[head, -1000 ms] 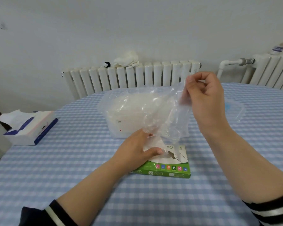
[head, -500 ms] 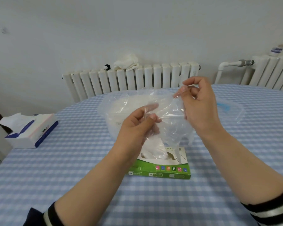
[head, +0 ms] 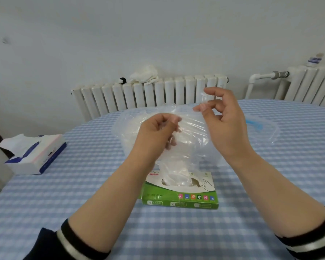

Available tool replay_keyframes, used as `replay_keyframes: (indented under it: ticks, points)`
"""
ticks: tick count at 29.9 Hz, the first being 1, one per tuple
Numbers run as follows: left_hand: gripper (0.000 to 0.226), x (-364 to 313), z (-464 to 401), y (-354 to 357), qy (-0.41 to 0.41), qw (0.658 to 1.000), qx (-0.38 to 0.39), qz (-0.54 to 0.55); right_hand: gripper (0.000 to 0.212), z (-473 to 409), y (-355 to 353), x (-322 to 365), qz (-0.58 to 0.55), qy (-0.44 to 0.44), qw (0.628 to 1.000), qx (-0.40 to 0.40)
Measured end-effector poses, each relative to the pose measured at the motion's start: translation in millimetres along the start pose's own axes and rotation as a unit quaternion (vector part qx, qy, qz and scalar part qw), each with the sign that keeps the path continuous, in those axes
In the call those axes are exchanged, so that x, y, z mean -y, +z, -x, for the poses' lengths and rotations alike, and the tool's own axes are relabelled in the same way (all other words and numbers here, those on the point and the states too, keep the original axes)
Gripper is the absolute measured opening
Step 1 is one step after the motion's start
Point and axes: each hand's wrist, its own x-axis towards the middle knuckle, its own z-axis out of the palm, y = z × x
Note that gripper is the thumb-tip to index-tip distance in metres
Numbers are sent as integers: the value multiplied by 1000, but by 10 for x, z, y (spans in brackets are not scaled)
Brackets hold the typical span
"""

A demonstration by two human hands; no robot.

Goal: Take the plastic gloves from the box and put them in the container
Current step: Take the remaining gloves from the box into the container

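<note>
Both hands, left hand (head: 158, 128) and right hand (head: 225, 124), pinch one plastic glove (head: 191, 126) mid-frame, above the box (head: 180, 192) and before the container (head: 126, 128), where it probably drops next.

Person: left hand (head: 156, 134), right hand (head: 225, 124), bare forearms; dark sleeves pushed up, pale-striped cuffs at 7 and 5 o'clock.
</note>
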Motion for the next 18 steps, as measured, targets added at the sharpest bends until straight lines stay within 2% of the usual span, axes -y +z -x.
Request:
replay_keyframes:
  ticks: [5, 11, 14, 18]
  points:
    - [9, -241, -493, -75, 38, 987, 3, -157, 33, -114, -99, -151, 65, 38, 997, -23]
    - [12, -237, -1076, -274, -10, 969, -19, -245, 36, -238, -240, -286, 119, 71, 990, -32]
    - [13, -107, -1242, -423, -32, 936, -21, -351, 35, -260, -264, -282, 121, 84, 989, -27]
    - [10, 49, -1307, -566, -15, 872, -29, -488, 31, -250, -248, -214, 118, 74, 990, -13]
